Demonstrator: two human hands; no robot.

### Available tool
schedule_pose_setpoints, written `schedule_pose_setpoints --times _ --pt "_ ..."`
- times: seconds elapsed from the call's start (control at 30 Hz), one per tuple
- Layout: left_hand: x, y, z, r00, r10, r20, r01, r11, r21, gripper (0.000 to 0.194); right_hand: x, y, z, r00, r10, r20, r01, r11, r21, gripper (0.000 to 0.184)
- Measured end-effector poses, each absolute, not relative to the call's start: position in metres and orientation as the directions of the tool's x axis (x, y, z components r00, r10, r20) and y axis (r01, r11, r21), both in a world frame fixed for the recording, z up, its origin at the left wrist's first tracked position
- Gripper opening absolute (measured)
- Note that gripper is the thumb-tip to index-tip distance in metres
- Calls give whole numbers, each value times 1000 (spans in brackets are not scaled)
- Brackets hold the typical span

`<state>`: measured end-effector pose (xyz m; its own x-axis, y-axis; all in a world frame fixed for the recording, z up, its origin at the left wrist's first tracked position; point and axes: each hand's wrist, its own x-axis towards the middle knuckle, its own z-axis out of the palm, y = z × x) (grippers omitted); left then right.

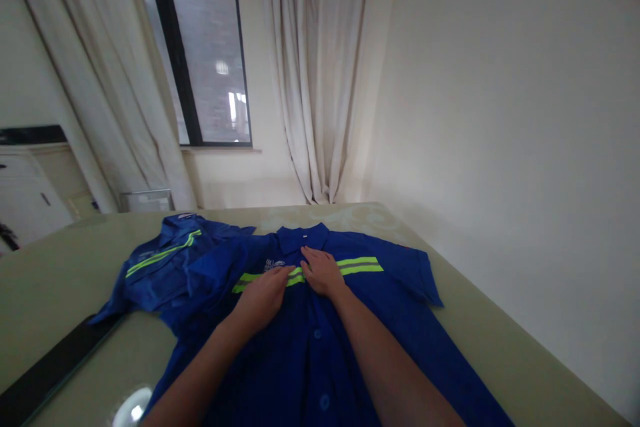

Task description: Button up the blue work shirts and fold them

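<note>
A blue work shirt (400, 320) lies front side up, its collar pointing away from me and a lime-and-grey reflective stripe across the chest. My left hand (265, 297) is closed at the front placket, fingertips on the cloth by the stripe. Just below the collar, my right hand (323, 272) has its fingers bent onto the placket's upper edge, close to the left fingertips. Whatever small part sits under the fingers is hidden. Lower down the front, a button (317, 333) and another button (325, 402) show.
A second blue shirt (155, 273) with the same stripe lies rumpled to the left, against the first. A long black strip (55, 363) crosses the pale green tabletop (45, 280). A white wall (525, 147) borders the table's right side. Curtains (320, 80) and a window stand behind.
</note>
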<state>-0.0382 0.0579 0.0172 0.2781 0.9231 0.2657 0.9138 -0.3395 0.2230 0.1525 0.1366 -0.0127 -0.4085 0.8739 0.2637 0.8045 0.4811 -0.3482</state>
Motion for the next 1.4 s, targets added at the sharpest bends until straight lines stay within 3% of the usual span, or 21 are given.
schedule_pose_setpoints --times 0.07,0.13,0.23,0.3,0.37,0.47,0.53,0.73,0.77,0.87,0.93,0.97,1.03,1.13,1.2,1.27,1.33,1.4 --pt "-71 41 35 123 896 426 953 -227 202 47 153 136 -13 -408 873 266 805 481 -346 51" --pt "-106 28 47 -148 819 554 976 30 217 51 153 136 -13 -408 874 264 811 479 -336 51" --pt "-145 15 44 -397 767 504 916 294 274 55 153 136 -12 -406 875 263 816 477 -328 51" --pt "-150 10 34 -329 819 471 940 234 249 39 152 137 -12 -401 877 265 817 473 -330 50" --pt "-137 7 24 -119 873 473 979 25 201 28 152 137 -11 -397 878 266 819 470 -329 50" --pt "-100 0 17 203 882 425 931 -309 195 31 154 136 -10 -394 880 266 823 466 -325 50" --pt "-77 -4 17 295 871 392 881 -407 241 36 155 135 -9 -395 879 267 823 468 -321 50" --pt "-68 -8 12 150 935 322 920 -251 300 75 157 133 -7 -389 880 271 824 464 -325 50" --pt "-72 -7 12 145 947 286 925 -232 300 70 157 133 -7 -387 882 270 824 462 -328 50" --pt "-87 -2 19 191 952 238 896 -268 354 26 156 133 -8 -380 885 269 826 455 -332 49" --pt "-104 1 32 46 934 354 857 -219 467 23 156 132 -9 -374 887 269 830 450 -330 50" --pt "-115 2 40 -112 895 431 833 -152 532 27 156 132 -9 -371 889 269 832 447 -328 50" --pt "-142 1 57 -500 676 541 766 55 640 44 156 131 -10 -364 891 270 838 440 -323 50" --pt "-168 -3 74 -659 419 624 743 240 624 51 155 131 -10 -355 894 273 843 432 -319 50" --pt "-161 -6 73 -577 442 687 813 238 531 49 153 131 -9 -348 896 276 846 426 -319 49" --pt "-135 -5 59 -362 622 695 911 76 406 46 152 130 -7 -338 898 280 851 419 -317 48" --pt "-99 -3 35 -50 816 576 934 -166 317 45 152 127 -5 -326 900 290 858 410 -309 46" --pt "-66 0 9 128 899 419 923 -263 281 53 153 123 -3 -305 901 307 869 396 -298 42"
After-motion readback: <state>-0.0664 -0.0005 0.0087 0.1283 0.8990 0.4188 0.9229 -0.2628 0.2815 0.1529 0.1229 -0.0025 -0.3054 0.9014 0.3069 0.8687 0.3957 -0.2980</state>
